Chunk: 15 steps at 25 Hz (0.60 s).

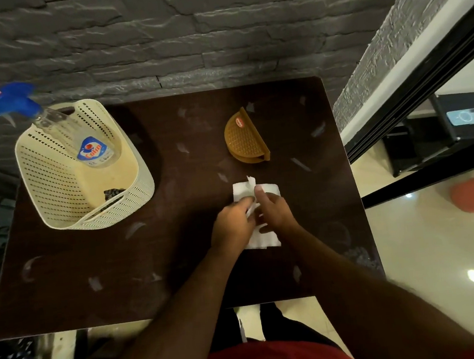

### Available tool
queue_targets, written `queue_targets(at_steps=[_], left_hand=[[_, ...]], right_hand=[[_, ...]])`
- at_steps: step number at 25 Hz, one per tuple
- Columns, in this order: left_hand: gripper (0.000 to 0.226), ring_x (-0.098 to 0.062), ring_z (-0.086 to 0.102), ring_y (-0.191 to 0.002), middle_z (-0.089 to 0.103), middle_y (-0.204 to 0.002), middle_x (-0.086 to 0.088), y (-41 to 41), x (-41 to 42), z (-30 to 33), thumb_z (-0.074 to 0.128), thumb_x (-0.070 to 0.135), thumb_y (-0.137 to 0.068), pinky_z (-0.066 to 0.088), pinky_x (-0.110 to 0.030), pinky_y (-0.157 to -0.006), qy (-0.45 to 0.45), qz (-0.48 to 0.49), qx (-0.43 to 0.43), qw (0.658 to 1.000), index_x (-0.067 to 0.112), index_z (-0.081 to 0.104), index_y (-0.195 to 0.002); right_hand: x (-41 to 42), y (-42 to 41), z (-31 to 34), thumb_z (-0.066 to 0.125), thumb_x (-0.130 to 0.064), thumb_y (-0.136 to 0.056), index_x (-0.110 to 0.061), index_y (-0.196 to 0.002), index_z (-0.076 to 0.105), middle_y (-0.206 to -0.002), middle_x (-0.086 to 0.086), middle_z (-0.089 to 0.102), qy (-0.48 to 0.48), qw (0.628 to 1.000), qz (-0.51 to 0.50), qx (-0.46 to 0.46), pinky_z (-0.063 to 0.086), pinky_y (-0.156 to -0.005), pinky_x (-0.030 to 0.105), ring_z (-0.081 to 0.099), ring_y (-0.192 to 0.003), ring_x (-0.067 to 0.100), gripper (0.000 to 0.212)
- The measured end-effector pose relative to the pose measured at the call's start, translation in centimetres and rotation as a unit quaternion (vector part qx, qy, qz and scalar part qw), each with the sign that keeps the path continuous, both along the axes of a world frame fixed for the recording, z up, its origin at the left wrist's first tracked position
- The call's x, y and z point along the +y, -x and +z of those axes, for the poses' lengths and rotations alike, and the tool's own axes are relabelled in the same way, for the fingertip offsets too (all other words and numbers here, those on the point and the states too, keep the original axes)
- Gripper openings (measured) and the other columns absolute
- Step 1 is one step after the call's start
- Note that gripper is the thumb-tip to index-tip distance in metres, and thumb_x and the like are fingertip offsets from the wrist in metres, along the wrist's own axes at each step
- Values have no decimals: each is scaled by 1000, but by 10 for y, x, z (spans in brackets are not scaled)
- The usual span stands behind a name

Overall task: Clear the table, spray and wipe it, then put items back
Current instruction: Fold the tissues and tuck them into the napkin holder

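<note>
White paper napkins (265, 239) are seen lying on the dark bench (179, 258), right of its middle and toward the near side, partly hidden under both hands. One sheet is being pinched by the curled fingers of the left hand (232, 225), while the stack is pressed down by the right hand (274, 212), whose fingers are bent around the paper's edge. The paper is judged to be very light, soft and easily torn or crumpled; it would best be taken by pinching a loose corner or edge while the remainder is held flat. No slipperiness is expected, though single sheets may cling together.

Just beyond the napkins, a brown half-round napkin holder (244, 139) is standing, apart from the paper. On the far left of the bench a cream perforated basket (54, 175) is placed, and a spray bottle (91, 145) with a blue trigger head is leaned inside it, its top jutting over the rim. Pale smears are scattered across the bench top. A grey stone wall (186, 38) is seen behind.
</note>
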State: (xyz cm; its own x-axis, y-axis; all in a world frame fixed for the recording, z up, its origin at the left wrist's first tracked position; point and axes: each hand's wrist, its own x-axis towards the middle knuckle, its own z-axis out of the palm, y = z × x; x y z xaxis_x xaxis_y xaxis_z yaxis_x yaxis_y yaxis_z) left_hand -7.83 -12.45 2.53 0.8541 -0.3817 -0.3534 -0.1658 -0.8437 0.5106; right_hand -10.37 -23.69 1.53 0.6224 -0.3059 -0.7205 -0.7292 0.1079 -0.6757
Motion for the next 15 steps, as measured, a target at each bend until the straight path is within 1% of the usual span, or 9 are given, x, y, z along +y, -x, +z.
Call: queue_targets(at_steps=[1, 2, 4, 6, 8, 10, 12, 14, 15], left_hand=[[28, -20, 61, -102, 64, -110, 0, 4, -11, 2, 51, 32, -97, 46, -30, -73, -15, -14, 11, 1000, 26, 55, -124], [27, -20, 61, -101, 64, -109, 0, 7, -20, 1, 51, 33, -97, 46, -30, -73, -20, -27, 29, 999, 24, 56, -121], [25, -19, 62, -97, 66, -106, 0, 13, -26, -2, 51, 34, -96, 47, -30, -72, 8, -51, 76, 996, 21, 60, -115], [28, -17, 64, -95, 69, -104, 1, 18, -20, -6, 53, 34, -95, 53, -34, -78, 74, -51, 111, 990, 22, 64, -117], [29, -15, 64, -100, 69, -112, 2, 16, -10, -11, 55, 28, -94, 54, -35, -86, 111, -9, 108, 988, 22, 65, -121], [32, -14, 62, -105, 66, -119, 3, 9, 0, -17, 58, 22, -93, 52, -32, -90, 100, 21, 80, 992, 22, 63, -125], [35, -12, 61, -104, 64, -120, 4, 1, 6, -22, 60, 20, -91, 52, -30, -89, 71, 8, 60, 996, 23, 61, -127], [36, -11, 60, -104, 62, -123, 5, -4, 6, -25, 62, 19, -90, 52, -29, -88, 43, -13, 51, 998, 24, 61, -126], [36, -12, 60, -105, 61, -124, 5, -6, 5, -26, 62, 18, -90, 51, -28, -89, 37, -14, 42, 998, 24, 62, -125]], right_hand=[[-6, 3, 1, 44, -60, -91, -18, -93, 62, -90, 8, 68, -21, 1000, 1, 1, 58, -66, 39, 68, -88, 27, 46], [-13, 5, 0, 48, -60, -90, -15, -90, 64, -88, 9, 68, -10, 1000, 6, -3, 59, -66, 40, 69, -88, 29, 48], [-24, 7, -9, 56, -46, -90, -11, -81, 64, -80, 11, 68, 50, 999, 7, -2, 60, -69, 45, 70, -86, 34, 37], [-34, 8, -19, 58, -30, -91, -11, -79, 63, -77, 10, 66, 91, 996, 11, 22, 60, -70, 48, 70, -83, 32, 23], [-41, 10, -25, 59, -25, -89, -11, -81, 64, -79, 8, 67, 165, 983, 69, 46, 60, -69, 45, 68, -77, 28, 17], [-44, 14, -27, 61, -28, -86, -15, -86, 65, -82, 5, 69, 226, 965, 113, 69, 60, -68, 42, 68, -74, 24, 13], [-42, 18, -23, 62, -32, -86, -18, -96, 62, -91, 2, 68, 278, 948, 128, 86, 57, -68, 37, 65, -79, 20, 17], [-39, 19, -19, 64, -34, -86, -20, -103, 57, -100, 1, 64, 347, 925, 140, 66, 55, -69, 35, 63, -84, 19, 23], [-37, 19, -18, 64, -33, -86, -21, -105, 55, -104, 1, 62, 375, 914, 152, 36, 54, -69, 35, 63, -86, 20, 24]])
